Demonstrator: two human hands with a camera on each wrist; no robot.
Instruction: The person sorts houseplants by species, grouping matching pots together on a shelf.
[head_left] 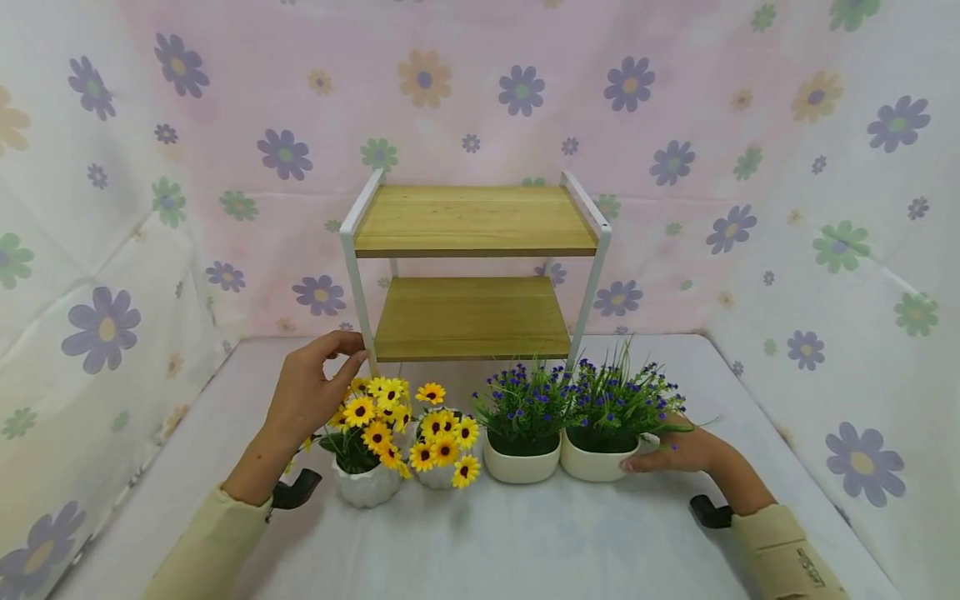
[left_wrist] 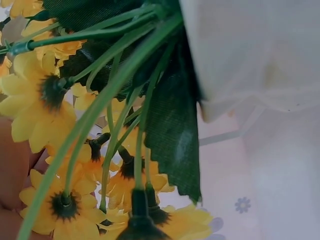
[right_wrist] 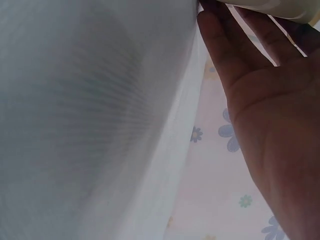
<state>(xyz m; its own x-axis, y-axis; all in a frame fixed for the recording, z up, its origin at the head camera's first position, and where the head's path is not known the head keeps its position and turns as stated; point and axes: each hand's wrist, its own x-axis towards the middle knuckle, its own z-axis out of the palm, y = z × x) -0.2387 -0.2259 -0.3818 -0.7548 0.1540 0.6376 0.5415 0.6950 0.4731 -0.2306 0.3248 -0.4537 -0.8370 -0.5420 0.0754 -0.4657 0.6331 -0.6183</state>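
Note:
A two-tier wooden shelf [head_left: 472,221] with a white frame stands at the middle back. My left hand [head_left: 303,396] is at its left front leg, thumb and curled fingers pinching the post. Below that hand is a white pot [head_left: 367,487] of yellow flowers [head_left: 378,417], which fill much of the left wrist view. My right hand [head_left: 686,450] holds the right end of a cream oval pot [head_left: 596,462] with purple flowers [head_left: 615,396], thumb in front. In the right wrist view its fingers [right_wrist: 272,37] reach under the edge of that pot.
A second white pot of yellow flowers [head_left: 444,446] and another cream pot of purple flowers [head_left: 522,467] stand between the outer two, all in a row before the shelf. A white cloth [head_left: 525,542] covers the table. Flower-patterned curtains [head_left: 480,100] enclose the back and sides.

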